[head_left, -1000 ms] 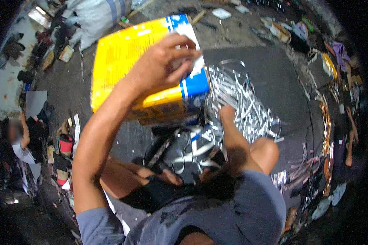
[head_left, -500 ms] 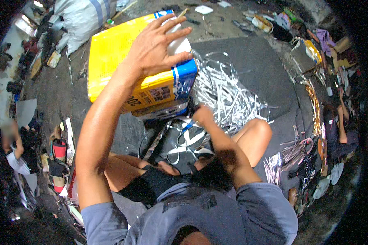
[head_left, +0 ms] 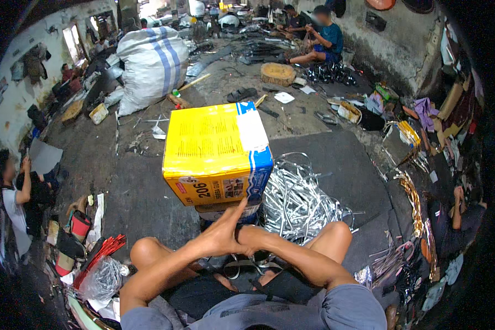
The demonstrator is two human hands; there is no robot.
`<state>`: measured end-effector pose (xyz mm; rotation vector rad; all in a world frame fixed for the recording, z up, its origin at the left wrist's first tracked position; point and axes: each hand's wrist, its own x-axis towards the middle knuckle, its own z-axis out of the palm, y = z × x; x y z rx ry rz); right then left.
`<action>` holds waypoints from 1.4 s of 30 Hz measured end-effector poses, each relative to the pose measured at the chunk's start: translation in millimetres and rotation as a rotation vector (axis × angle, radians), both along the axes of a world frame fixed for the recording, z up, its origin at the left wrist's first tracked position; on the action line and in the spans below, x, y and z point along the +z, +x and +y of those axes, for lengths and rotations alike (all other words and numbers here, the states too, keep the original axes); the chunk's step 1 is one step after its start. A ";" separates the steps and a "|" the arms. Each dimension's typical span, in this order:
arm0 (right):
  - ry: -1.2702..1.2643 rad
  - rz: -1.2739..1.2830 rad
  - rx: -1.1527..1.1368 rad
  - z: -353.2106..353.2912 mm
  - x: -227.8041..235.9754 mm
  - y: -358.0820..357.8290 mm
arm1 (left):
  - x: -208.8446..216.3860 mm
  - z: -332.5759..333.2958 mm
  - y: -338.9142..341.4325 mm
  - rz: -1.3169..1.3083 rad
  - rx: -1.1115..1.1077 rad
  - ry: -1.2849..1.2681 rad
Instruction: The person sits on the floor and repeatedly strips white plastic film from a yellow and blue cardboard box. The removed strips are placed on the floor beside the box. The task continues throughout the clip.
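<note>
Two hands meet: the left hand [head_left: 219, 235] open, fingers straightened; the right hand [head_left: 251, 237] curled, whether gripping I cannot tell. One yellow box [head_left: 203, 135] stands ahead, partly blocking the view; beside it, one silver strip heap [head_left: 297, 201]; beyond, one white sack [head_left: 143, 69].

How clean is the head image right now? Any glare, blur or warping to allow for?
Head view: black corners, with surroundings bowing toward the rim; window blown out at upper left; glints across the silver strips; box fairly crisp; left hand and right hand clear, though their overlap hides detail.
</note>
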<state>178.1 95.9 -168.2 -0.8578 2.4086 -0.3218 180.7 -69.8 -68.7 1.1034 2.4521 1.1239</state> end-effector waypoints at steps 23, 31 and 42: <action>-0.594 0.112 -0.402 82.8 206.7 -159.2 | 86.3 -162.3 -172.4 0.880 1.094 -0.802; -0.633 0.620 -0.546 64.3 190.9 -146.6 | 71.3 39.2 -172.3 0.262 0.247 0.299; -0.523 0.827 -0.475 85.5 187.7 -119.9 | 61.5 49.4 -167.1 0.375 0.283 0.257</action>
